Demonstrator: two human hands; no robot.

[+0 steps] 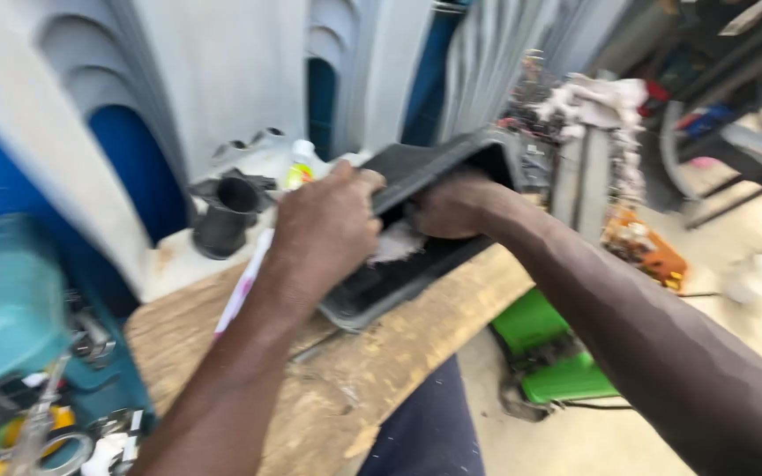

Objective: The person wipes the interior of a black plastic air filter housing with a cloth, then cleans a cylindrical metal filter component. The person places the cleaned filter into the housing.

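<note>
You have one labelled package in view: a small pale plastic bottle (301, 165) with a yellow-green label, standing near the far edge of the white ledge (178, 261); its print is too blurred to make out.

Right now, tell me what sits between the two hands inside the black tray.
In the head view, a pale crumpled rag lies between the left hand and right hand, inside the black tray.

Both forearms are reaching toward frame centre; the left hand (326, 231) is curling closed, the right hand (451, 205) is clenching beside it.
</note>
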